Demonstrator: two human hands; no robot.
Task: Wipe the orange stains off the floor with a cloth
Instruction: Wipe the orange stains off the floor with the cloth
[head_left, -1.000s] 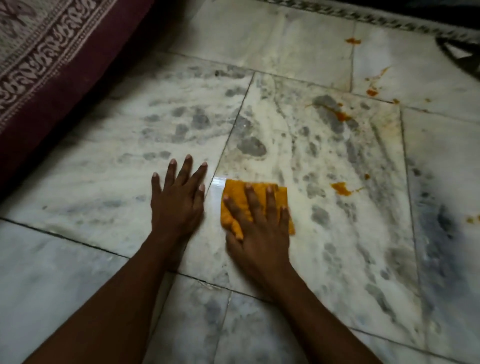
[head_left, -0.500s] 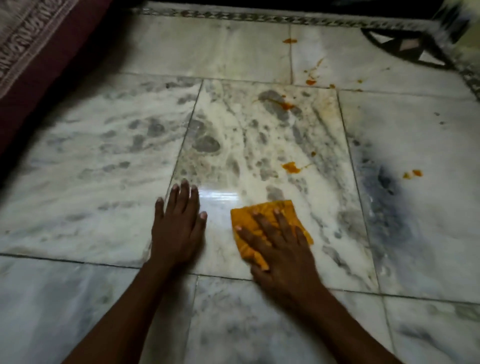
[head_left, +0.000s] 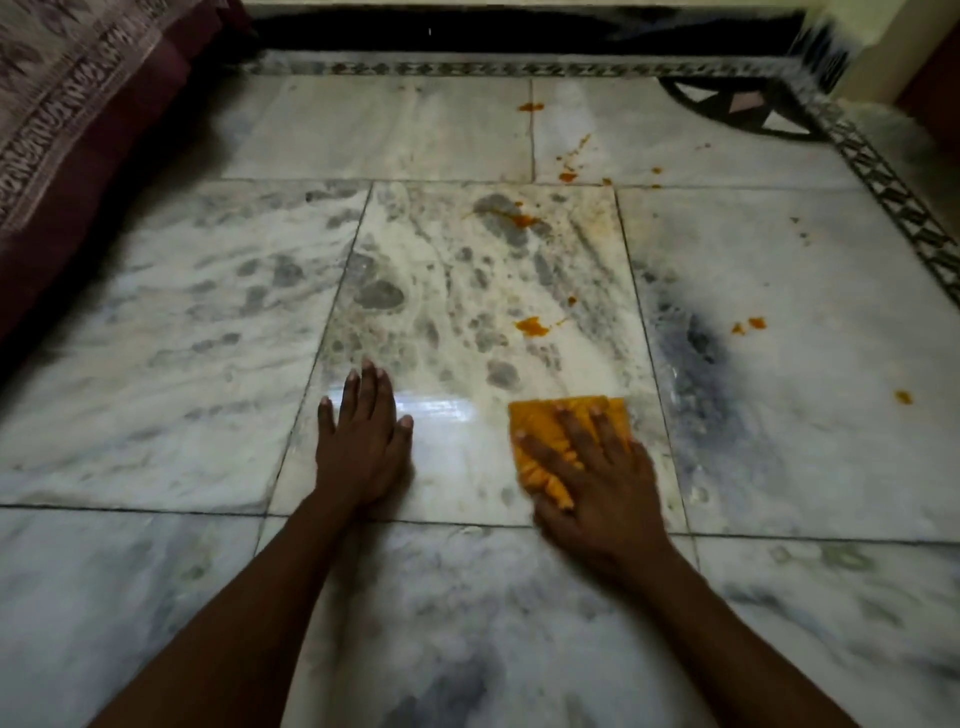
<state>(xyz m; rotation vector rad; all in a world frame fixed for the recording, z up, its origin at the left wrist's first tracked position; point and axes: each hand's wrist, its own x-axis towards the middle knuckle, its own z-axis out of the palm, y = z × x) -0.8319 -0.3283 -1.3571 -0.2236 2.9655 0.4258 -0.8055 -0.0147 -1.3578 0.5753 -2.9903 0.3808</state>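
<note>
Both hands are flat on the floor (head_left: 156, 322). Left hand (head_left: 363, 441) is open, fingers together, palm down on bare marble, holding nothing. Right hand (head_left: 592, 478) is spread, pressing an orange cloth (head_left: 550, 421) against the same centre tile, near its right grout line.

Surface: white marble tiles with grey veining; a wet sheen lies between the hands. Orange stains are present ahead of the cloth: one blot (head_left: 531, 326) mid-tile, another (head_left: 522, 221) at the tile's far end, a scatter (head_left: 569, 175) along the far joint, and spots (head_left: 750, 325) on the right-hand tile.

Room: a patterned black border (head_left: 519, 68) edges the floor. Maroon printed fabric (head_left: 67, 104) occupies the left corner.
</note>
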